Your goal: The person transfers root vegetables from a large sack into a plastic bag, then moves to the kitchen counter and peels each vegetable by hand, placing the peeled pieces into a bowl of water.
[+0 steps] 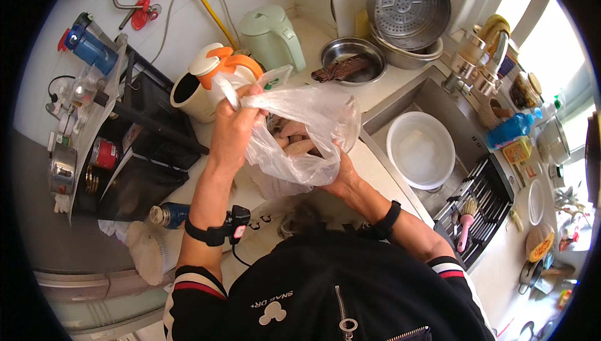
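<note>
A thin clear plastic bag (300,101) hangs between my hands over the countertop, its mouth facing up towards me. Several pinkish-tan, elongated root vegetables, probably sweet potatoes (299,147), show through the opening; the lower ones are hidden by the plastic. My left hand (236,123) is closed around a bunched handle of the bag, in front of an orange and white jug (211,66). Lower on the right side, my right hand (345,174) grips the bag's edge, with its fingers partly behind the plastic.
Right of the bag, a white basin (421,150) stands in the steel sink (418,92), beside a black drying rack (502,184) with a pink-handled brush (466,233). Behind are a pale green kettle (267,36) and a steel bowl (328,52). A black shelf (155,125) borders the left.
</note>
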Tool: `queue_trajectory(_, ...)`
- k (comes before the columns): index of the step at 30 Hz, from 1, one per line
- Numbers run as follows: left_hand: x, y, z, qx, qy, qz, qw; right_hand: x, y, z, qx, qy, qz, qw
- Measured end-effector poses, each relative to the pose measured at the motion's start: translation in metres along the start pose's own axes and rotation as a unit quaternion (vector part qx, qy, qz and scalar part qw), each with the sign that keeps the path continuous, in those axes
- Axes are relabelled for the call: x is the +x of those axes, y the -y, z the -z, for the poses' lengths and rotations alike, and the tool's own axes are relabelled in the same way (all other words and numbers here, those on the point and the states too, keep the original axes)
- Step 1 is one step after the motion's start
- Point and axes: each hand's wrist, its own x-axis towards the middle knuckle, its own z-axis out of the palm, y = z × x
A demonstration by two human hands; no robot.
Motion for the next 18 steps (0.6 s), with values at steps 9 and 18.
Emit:
queue_trajectory(9,0.047,-0.004,0.023,-0.033,-0.07,-0.032,0.996,0.022,0.014,-0.003,-0.076,-0.237,0.003,0.968)
queue_trajectory(18,0.018,0.014,0.05,0.164,-0.014,0.003,0.986,0.046,0.014,0.009,-0.051,-0.107,-0.009,0.993)
